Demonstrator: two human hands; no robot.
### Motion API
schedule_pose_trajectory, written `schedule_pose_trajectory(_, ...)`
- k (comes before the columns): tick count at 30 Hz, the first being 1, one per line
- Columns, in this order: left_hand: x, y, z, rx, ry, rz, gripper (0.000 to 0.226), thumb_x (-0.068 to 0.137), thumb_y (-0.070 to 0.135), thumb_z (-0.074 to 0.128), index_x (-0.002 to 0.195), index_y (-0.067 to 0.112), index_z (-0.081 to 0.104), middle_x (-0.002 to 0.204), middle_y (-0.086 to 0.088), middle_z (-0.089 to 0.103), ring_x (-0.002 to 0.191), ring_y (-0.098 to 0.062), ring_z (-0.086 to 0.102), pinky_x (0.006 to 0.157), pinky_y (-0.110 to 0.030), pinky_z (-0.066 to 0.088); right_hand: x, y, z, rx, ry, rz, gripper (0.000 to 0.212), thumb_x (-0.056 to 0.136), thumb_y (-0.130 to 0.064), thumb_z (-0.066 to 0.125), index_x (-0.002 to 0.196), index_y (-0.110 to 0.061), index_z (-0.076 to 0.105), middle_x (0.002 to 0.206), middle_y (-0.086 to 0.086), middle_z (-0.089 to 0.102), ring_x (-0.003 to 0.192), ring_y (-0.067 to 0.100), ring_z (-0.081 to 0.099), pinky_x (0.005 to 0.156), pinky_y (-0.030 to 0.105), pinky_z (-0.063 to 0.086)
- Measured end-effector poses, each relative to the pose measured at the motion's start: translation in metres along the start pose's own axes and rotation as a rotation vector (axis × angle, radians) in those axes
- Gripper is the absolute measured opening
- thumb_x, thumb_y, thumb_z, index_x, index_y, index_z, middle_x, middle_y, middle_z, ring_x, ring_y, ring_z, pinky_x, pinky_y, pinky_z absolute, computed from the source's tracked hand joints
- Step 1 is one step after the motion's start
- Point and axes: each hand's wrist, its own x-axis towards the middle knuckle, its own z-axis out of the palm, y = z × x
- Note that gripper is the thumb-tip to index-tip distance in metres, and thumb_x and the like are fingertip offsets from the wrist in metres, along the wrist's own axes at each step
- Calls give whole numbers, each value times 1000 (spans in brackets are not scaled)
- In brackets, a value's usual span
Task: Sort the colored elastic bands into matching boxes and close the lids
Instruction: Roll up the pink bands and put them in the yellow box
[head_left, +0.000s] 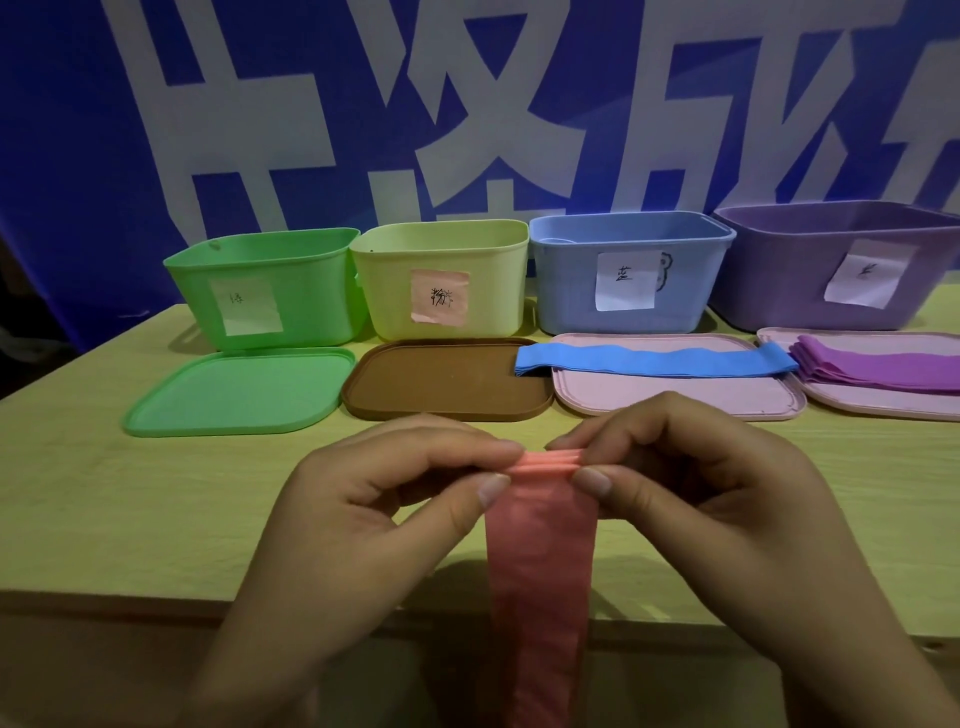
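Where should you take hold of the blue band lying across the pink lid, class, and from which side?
Grip the blue band at its left end, which overhangs the pink lid onto the brown lid. Come from above and pinch that folded end: it probably lifts more easily there than in the flat middle, and the right end nearly meets the purple bands.

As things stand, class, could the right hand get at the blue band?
Probably not yet: the right hand and left hand both pinch the pink band. The path to the blue band looks clear.
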Motion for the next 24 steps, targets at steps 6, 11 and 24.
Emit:
schedule_pose_trajectory(6, 0, -2, 0, -1, -13, -19, 22, 70, 28, 67, 90, 27, 75, 85, 14, 72, 83, -4, 68, 67, -10, 50, 0, -2, -2, -71, -11, 13, 17, 72, -38, 68, 75, -23, 63, 84, -6, 72, 72, 30, 66, 62, 49, 53)
schedule_pose_trajectory(11, -1, 0, 2, 35, 8, -14, 21, 71, 30, 66, 90, 29, 75, 86, 16, 72, 84, -2, 68, 67, -8, 49, 0, 0, 1, -107, 37, -4, 17, 71, -38, 64, 76, -23, 64, 80, -5, 71, 70, 23, 66, 60, 44, 52)
schedule_pose_trajectory(24, -2, -2, 18, -248, 41, -104, 43, 65, 23, 73, 108, 29, 68, 84, 6, 70, 80, -5, 65, 73, -15, 51, 1, 0, 4, -64, 68, -173, 14, 76, -19, 64, 86, -29, 62, 83, -13, 66, 79, 8, 66, 73, 15, 51)
